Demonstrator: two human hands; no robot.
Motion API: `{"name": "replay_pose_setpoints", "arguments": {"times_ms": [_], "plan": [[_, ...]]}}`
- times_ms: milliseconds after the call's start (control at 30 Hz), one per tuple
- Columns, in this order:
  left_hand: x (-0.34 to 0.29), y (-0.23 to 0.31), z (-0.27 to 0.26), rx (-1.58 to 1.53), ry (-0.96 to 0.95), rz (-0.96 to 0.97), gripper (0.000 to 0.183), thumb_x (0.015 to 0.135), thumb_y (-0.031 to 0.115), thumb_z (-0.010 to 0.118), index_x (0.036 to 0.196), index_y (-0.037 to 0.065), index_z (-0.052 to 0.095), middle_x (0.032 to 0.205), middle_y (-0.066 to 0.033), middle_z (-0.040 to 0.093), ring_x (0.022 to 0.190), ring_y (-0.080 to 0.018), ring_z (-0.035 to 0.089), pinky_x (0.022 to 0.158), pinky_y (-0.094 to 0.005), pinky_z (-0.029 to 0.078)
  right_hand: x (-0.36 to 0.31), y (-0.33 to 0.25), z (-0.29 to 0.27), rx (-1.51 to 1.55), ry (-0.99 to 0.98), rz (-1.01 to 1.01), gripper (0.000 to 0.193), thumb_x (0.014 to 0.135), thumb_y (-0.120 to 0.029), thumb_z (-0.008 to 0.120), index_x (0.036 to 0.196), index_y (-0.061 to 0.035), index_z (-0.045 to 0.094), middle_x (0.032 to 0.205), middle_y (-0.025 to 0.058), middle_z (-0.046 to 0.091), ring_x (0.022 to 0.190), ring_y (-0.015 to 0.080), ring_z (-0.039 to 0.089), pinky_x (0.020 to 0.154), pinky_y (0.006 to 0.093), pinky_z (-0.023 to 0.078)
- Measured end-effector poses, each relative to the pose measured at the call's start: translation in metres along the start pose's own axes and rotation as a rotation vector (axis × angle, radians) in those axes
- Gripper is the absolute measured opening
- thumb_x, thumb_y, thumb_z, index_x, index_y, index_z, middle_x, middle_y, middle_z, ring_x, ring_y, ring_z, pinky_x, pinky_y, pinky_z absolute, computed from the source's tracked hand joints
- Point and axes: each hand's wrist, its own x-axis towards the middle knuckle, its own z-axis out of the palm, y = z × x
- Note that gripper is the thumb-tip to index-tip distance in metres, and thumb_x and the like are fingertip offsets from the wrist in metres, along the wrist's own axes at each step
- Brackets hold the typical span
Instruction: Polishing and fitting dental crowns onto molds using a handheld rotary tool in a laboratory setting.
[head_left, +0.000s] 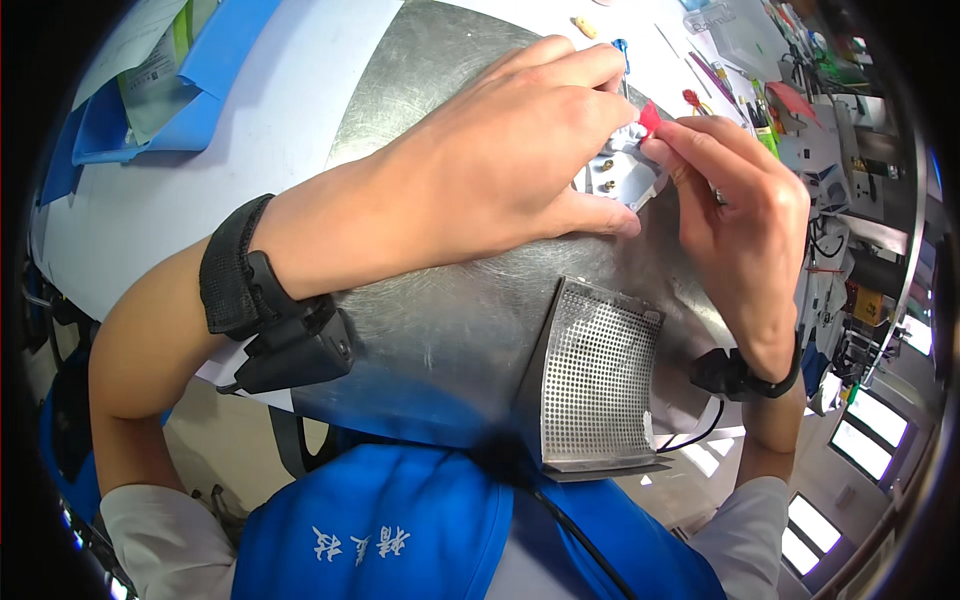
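Observation:
A small silver metal part [624,184] with brass-coloured posts is on the far right of a scratched metal sheet [430,320]. My left hand [545,135] is closed around this part, its thumb along the near edge and its fingers reaching over the far side. Between the thumb and forefinger of my right hand [738,180] is pinched a small red flap [650,120], right against the part. Just beyond my left fingertips a blue-topped thin-shafted tool [621,48] shows; whether I hold it I cannot tell. My left fingers hide some of the part.
A perforated metal panel [600,385] leans at the table's near edge. A blue folder box [190,125] with papers stands at the far left. Along the right lie red and yellow wires [692,98], pens, tools and a clear plastic box [735,40]. A small yellowish piece [585,27] lies far off.

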Motion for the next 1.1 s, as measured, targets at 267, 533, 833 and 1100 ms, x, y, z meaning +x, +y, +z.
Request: {"name": "replay_pose_setpoints", "arguments": {"times_ms": [267,533,833,1100], "plan": [[-0.001,0.0,0.0,0.015,-0.011,-0.01,0.052,0.084,0.038,0.089,0.104,-0.006,0.07,0.111,-0.0213,0.064,0.112,-0.0407,0.062,0.101,-0.0495,0.05,-0.004,-0.008,0.002,-0.128,0.057,-0.054,0.015,0.091,0.0,0.076,0.105,-0.0004,0.08,0.092,0.0132,0.074,0.079,0.0338,0.073,0.069,0.0405,0.057],[-0.005,-0.001,0.006,0.02,0.044,-0.001,0.058,0.088,0.039,0.089,0.125,-0.001,0.069,0.114,-0.0163,0.061,0.115,-0.0359,0.059,0.103,-0.0468,0.049,-0.006,0.004,-0.015,-0.028,0.125,0.019,0.016,0.098,-0.007,0.079,0.112,-0.0007,0.081,0.099,0.0141,0.08,0.08,0.0258,0.077,0.075,0.0328,0.059],[0.012,0.03,-0.031,-0.212,0.151,-0.125,0.054,0.088,0.03,0.092,0.134,0.007,0.076,0.11,-0.0095,0.067,0.096,-0.0212,0.06,0.086,-0.0353,0.052,-0.024,0.016,-0.039,1.263,-0.14,0.511,0.032,0.109,-0.014,0.07,0.133,0.0071,0.073,0.114,0.0148,0.077,0.092,0.0197,0.073,0.089,0.033,0.06],[0.032,0.061,-0.013,-0.464,0.131,-0.301,0.028,0.099,0.004,0.08,0.127,0.002,0.08,0.119,-0.0091,0.078,0.105,-0.0139,0.072,0.089,-0.0273,0.056,-0.039,0.028,-0.022,1.639,-0.183,0.516,0.03,0.112,-0.018,0.066,0.128,0.0072,0.073,0.113,0.0142,0.076,0.094,0.0193,0.072,0.087,0.0331,0.059]]}}
